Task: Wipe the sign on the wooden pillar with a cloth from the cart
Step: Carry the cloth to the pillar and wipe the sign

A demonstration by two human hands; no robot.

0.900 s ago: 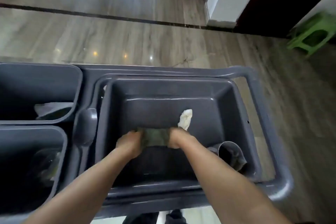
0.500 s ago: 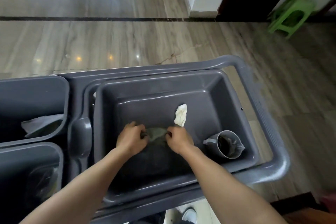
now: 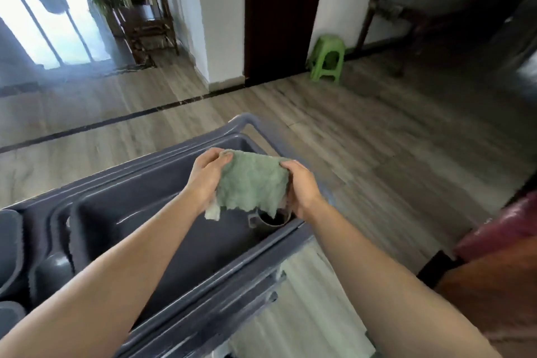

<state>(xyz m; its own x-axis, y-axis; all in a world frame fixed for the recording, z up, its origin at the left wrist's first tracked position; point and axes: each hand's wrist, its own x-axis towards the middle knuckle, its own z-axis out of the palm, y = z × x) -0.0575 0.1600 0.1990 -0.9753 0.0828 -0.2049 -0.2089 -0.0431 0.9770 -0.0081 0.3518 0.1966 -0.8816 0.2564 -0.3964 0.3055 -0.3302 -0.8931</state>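
A pale green cloth (image 3: 251, 183) hangs spread between my two hands above the grey cart (image 3: 186, 285). My left hand (image 3: 205, 176) pinches its upper left corner, and my right hand (image 3: 302, 187) grips its right edge. The cloth is held over the right end of the cart's large tub. A small white cloth (image 3: 212, 212) peeks out below my left hand. No wooden pillar or sign shows in view.
A grey jug (image 3: 271, 216) sits in the tub's right corner under the cloth. Smaller grey bins (image 3: 8, 244) stand at the cart's left. A green stool (image 3: 327, 57) and a dark door (image 3: 276, 14) lie ahead; reddish furniture (image 3: 499, 256) is at right.
Both hands lifted the green cloth out of the tub and spread it open in the air. My view swung up and to the right, showing the room ahead.
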